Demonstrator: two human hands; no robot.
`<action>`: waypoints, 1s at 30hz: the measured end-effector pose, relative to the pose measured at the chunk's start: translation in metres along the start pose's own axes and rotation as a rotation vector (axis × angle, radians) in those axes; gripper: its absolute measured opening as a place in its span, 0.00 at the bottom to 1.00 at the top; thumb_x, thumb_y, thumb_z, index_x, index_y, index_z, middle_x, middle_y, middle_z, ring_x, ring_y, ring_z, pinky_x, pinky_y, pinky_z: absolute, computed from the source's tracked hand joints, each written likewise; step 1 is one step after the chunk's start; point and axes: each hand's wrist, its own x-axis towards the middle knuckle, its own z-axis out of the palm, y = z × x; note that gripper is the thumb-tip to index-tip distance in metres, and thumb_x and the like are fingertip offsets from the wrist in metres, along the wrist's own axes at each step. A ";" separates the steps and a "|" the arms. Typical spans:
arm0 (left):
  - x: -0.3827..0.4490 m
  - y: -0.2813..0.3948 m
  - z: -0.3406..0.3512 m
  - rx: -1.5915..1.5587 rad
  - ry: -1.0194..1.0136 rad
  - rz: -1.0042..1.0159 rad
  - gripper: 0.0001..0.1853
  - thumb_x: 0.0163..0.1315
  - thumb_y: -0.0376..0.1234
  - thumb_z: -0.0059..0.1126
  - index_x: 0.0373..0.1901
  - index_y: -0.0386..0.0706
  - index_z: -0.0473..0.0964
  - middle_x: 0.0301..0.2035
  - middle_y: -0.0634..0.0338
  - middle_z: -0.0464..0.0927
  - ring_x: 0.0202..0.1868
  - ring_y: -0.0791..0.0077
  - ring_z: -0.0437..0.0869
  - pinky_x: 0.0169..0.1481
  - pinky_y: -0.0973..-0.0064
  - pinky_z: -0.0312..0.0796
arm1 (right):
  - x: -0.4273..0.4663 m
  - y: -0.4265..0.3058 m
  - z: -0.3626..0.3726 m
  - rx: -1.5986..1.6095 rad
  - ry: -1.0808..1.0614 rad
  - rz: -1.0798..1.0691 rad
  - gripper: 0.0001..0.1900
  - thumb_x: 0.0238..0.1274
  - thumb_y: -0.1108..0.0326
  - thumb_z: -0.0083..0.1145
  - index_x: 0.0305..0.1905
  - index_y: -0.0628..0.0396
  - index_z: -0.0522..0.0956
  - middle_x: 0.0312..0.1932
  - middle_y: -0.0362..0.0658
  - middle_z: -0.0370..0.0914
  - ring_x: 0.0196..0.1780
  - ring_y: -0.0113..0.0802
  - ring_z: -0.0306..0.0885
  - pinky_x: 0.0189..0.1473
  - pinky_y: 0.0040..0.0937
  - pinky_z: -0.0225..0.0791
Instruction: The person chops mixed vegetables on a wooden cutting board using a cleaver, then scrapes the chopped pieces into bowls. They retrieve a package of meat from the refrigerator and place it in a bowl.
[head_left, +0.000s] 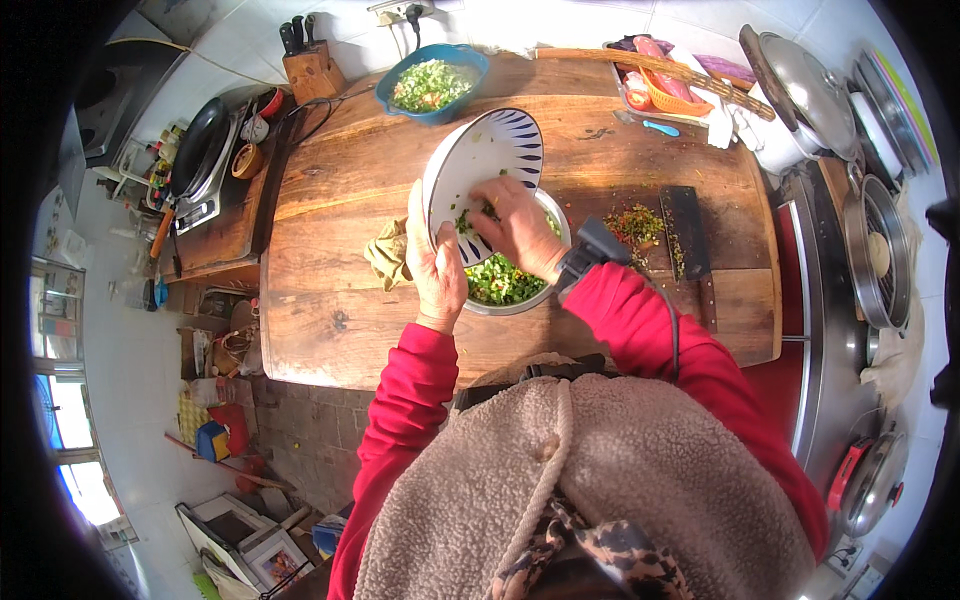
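My left hand (437, 274) grips the rim of a white bowl (484, 154) with dark blue petal-like marks inside, tilted steeply over a metal basin (541, 298). Inside the bowl, my right hand (516, 225) has its fingers bent against bits of chopped greens (463, 222) on the wall; its fingertips are partly hidden. Chopped green vegetables with a few red bits (504, 281) fill the basin below. To the right, a pile of chopped green and red pieces (634, 225) lies on the wooden table (337, 247) beside a cleaver (684, 232) with scraps on its blade.
A crumpled cloth (388, 255) lies left of the basin. At the back stand a blue colander (431, 115) of chopped vegetables and a knife block (313, 73). A rolling pin-like wooden stick (585, 55) crosses a tray of food at back right. A black pan (201, 146) sits on a stove at left.
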 end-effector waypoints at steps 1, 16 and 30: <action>0.000 0.001 0.001 0.026 0.004 0.008 0.27 0.62 0.23 0.37 0.65 0.33 0.54 0.57 0.51 0.65 0.58 0.66 0.67 0.63 0.72 0.58 | -0.005 -0.003 0.009 0.093 0.020 0.041 0.11 0.50 0.70 0.60 0.39 0.58 0.72 0.38 0.53 0.70 0.44 0.53 0.69 0.44 0.42 0.65; 0.014 -0.067 -0.035 -0.273 0.313 -0.220 0.28 0.60 0.31 0.41 0.64 0.38 0.57 0.53 0.49 0.68 0.55 0.62 0.69 0.61 0.66 0.61 | -0.044 0.021 -0.037 -0.234 -0.393 -0.088 0.07 0.48 0.65 0.58 0.27 0.58 0.76 0.29 0.46 0.73 0.40 0.43 0.73 0.43 0.40 0.65; 0.056 -0.286 -0.171 -0.872 0.581 -0.618 0.27 0.63 0.37 0.46 0.60 0.31 0.58 0.57 0.41 0.62 0.57 0.48 0.66 0.56 0.54 0.71 | -0.132 0.067 -0.014 0.708 -0.147 1.320 0.13 0.59 0.58 0.53 0.35 0.59 0.77 0.28 0.39 0.76 0.28 0.25 0.73 0.24 0.23 0.68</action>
